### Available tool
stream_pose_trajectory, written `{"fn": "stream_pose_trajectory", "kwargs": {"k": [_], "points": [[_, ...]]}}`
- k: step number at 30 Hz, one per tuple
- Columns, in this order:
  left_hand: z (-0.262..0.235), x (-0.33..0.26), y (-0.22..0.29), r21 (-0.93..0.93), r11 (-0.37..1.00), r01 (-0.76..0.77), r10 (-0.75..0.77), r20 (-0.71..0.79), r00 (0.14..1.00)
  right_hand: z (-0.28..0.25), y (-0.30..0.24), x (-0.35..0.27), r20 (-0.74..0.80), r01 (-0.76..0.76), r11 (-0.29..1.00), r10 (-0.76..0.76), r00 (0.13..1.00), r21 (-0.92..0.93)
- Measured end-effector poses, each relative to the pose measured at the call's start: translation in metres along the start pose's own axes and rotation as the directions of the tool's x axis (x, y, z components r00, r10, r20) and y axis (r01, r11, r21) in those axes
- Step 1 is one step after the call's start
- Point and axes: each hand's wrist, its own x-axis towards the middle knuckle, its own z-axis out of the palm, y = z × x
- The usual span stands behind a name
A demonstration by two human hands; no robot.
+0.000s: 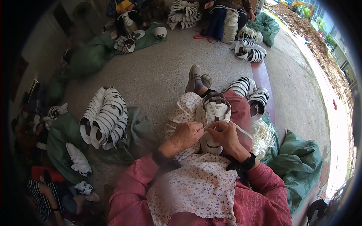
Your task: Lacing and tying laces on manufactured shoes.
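A white and grey sneaker (217,110) rests across my lap, its toe toward me and its dark-lined opening facing away. Over its front, my right hand (225,136) pinches a white shoelace (241,130), with a loose length trailing off to the right. My left hand (187,135) is closed in a fist at the shoe's left side, with a bit of the lace between it and my right hand. The fingertips of the left hand are partly hidden. Beneath the shoe lies a floral apron (200,177) over my legs.
A bundle of white laces (263,138) lies at my right on a green sack (298,162). Stacked shoes (105,116) stand on the left, and more shoes (258,101) sit beyond my right knee. Other people (230,7) sit across the floor among shoes and sacks.
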Motion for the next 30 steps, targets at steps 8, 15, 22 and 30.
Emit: {"fn": "stream_pose_trajectory", "kwargs": {"k": [8, 15, 22, 30], "points": [[0.000, 0.019, -0.019, -0.340, 0.940, 0.016, 0.045, 0.173, 0.984, 0.010, 0.014, 0.004, -0.004, 0.023, 0.999, -0.023, 1.000, 0.048], [-0.018, 0.015, 0.009, 0.096, 0.995, -0.020, 0.023, -0.031, 0.999, -0.027, -0.018, 0.009, 0.104, 0.410, 0.737, -0.425, 0.899, -0.538], [-0.052, 0.054, 0.013, 0.099, 0.900, -0.425, 0.396, 0.222, 0.891, -0.039, -0.010, 0.050, 0.325, 0.767, 0.506, -0.704, 0.631, -0.393], [-0.047, 0.055, -0.004, 0.017, 0.912, -0.411, 0.385, 0.318, 0.867, -0.042, -0.006, 0.053, 0.389, 0.716, 0.616, -0.603, 0.696, -0.327]]}}
